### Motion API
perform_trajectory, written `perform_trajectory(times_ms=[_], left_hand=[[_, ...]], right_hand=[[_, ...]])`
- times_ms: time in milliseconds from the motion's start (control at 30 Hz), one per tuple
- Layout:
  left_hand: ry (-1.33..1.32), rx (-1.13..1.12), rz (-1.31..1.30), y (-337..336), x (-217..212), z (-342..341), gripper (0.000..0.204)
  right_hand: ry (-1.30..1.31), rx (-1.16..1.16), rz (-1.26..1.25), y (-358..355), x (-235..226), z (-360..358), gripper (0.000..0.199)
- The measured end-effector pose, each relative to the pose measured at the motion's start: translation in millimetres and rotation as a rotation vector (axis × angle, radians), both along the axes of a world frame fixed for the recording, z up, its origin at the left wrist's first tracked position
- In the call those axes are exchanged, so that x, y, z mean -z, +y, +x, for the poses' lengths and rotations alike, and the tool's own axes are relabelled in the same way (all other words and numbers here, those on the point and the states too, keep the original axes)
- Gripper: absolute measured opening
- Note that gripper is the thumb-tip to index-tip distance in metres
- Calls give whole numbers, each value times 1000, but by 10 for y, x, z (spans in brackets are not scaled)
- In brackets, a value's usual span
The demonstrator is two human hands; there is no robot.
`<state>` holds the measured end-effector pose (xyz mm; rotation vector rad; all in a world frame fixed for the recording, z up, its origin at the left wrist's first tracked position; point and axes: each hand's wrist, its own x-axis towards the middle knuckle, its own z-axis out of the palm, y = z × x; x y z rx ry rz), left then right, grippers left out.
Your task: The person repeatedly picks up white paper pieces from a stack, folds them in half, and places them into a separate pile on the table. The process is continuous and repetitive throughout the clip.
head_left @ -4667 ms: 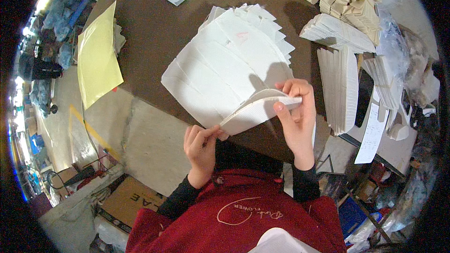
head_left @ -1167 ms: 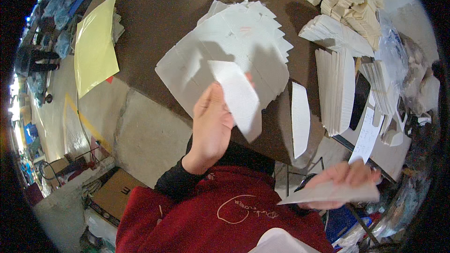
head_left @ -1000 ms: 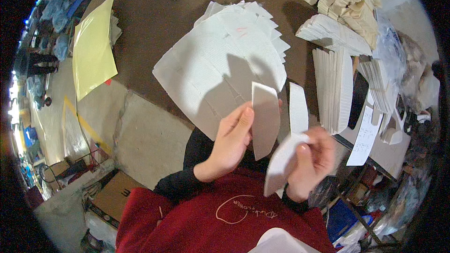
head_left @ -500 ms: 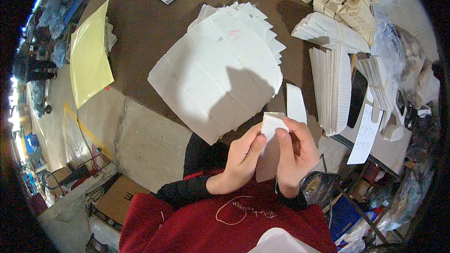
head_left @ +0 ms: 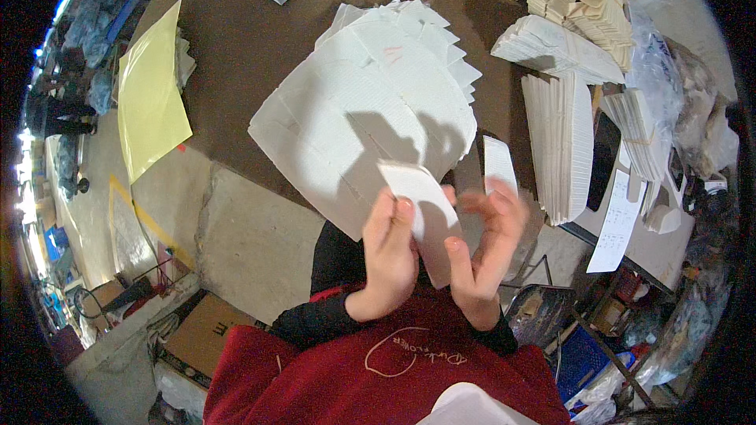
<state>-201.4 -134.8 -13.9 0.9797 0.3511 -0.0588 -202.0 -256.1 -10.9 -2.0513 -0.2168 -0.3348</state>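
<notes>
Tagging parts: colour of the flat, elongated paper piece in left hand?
The paper piece is white, best seen in the head view.

I'm seeing a brown table (head_left: 228, 55) from my station | greyish second surface (head_left: 663, 252), right | grey concrete floor (head_left: 244, 224), yellow line (head_left: 150, 220) on its left | low pale ledge (head_left: 130, 324), lower left | bright glare (head_left: 27, 142) down the far-left edge, windows or lamps, I can't tell

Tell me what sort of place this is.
Likely a workshop or small factory: the brown table bears piled white sheets and cream stacks, and a yellow line runs across the concrete-looking floor.
</notes>
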Motion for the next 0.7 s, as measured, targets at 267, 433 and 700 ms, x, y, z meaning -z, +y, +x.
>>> perform_trajectory(times_ms=[267,433,700], left_hand=[[-14,-84,-88,63,-30,174,40],[-192,232,300,51,-61,175,47],[-345,585,675,-16,154,80,56]], right_hand=[[204,-26,-65,53,-97,-36,37],[393,214,117,-287,-181,-136,40],[428,453,149,-769,91,-306,31]])
